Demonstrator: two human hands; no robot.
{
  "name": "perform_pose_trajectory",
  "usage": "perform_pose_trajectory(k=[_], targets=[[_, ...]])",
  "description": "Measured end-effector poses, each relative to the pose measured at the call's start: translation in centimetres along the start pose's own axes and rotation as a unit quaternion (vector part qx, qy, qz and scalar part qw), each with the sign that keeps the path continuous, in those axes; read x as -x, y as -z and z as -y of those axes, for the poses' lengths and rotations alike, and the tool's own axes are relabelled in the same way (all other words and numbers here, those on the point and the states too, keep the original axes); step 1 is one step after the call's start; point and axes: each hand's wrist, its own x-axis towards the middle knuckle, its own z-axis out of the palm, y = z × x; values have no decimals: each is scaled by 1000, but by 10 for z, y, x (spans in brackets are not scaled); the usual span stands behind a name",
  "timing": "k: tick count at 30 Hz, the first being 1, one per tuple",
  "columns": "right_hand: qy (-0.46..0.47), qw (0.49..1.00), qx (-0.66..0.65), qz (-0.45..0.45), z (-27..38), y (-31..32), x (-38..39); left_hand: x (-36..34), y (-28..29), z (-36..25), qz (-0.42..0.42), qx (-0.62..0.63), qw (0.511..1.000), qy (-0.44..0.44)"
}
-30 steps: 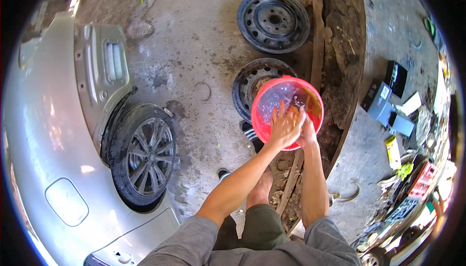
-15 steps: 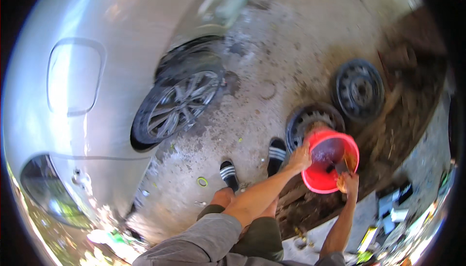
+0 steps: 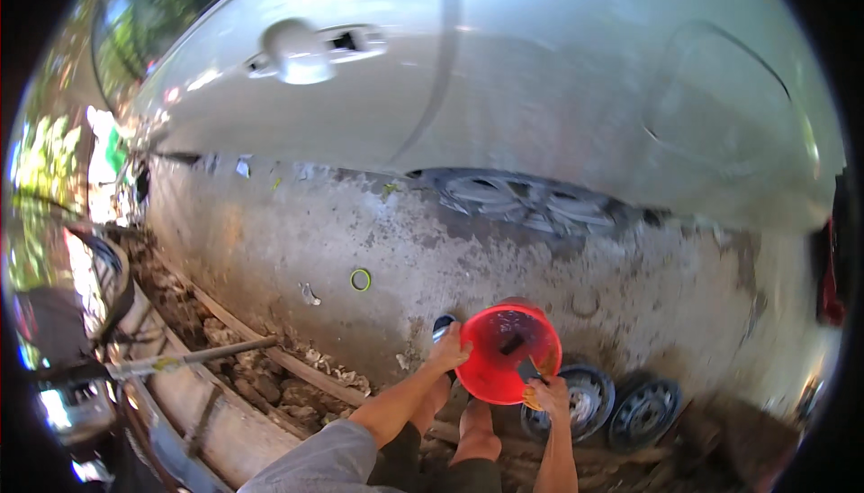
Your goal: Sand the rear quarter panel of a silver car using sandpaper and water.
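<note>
A red bucket (image 3: 481, 380) is held up in front of my legs, tilted so that I see into it. It holds some liquid, and a small dark block (image 3: 511, 345) shows inside. My left hand (image 3: 450, 351) is closed on the bucket's left rim. At the lower right rim, my right hand (image 3: 551, 396) is closed around a flat grey and orange-brown piece (image 3: 527, 370), its kind unclear. Whether the right hand also grips the rim is hidden.
A silver car (image 3: 549, 70) with a wheel (image 3: 531, 201) stands ahead. Two steel wheel rims (image 3: 643, 412) lie at the lower right. A green ring (image 3: 360, 280) lies on the concrete (image 3: 270, 232). Wooden planks (image 3: 243, 336) and rubble are at left.
My view has turned left along the car, bringing its door handle and the planks into sight. The bucket has swung round with me, both hands still at it.
</note>
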Motion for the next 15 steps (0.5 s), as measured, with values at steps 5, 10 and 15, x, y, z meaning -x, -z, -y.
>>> perform_pose_trajectory(k=[5, 10, 15], targets=[[56, 986, 123, 101, 140, -70, -114, -64, 54, 107, -67, 52, 992, 95], [96, 952, 163, 241, 228, -162, -222, -93, 67, 204, -213, 174, 946, 170], [130, 924, 281, 225, 289, -221, -237, -104, 75, 238, -248, 236, 903, 258]])
